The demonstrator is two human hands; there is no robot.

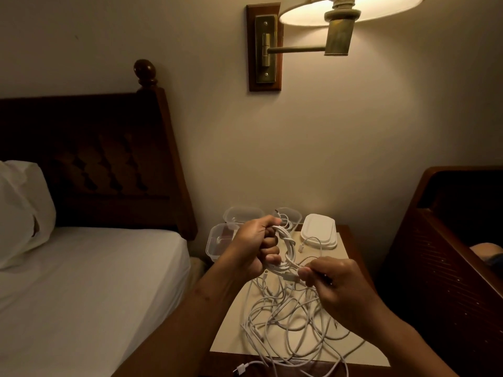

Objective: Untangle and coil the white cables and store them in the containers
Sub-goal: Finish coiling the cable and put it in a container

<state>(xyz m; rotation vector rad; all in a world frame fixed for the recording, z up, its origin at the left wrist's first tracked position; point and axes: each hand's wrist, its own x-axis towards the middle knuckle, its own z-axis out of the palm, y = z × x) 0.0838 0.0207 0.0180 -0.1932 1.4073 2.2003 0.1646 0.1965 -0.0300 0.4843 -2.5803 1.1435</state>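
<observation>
White cable coil [285, 247] in left hand [251, 247]

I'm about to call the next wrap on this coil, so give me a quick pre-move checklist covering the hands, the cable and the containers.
1. Left hand grips the coil firmly: ok.
2. Right hand pinches the cable tail beside the coil: ok.
3. Cable tail free of the tangle below: not ok, it runs down into crossed loops.
4. Clear container open, behind the left hand: ok.
5. Lids stacked apart from the containers: ok.
6. Plug at the near edge belongs to this cable: cannot tell.
</observation>
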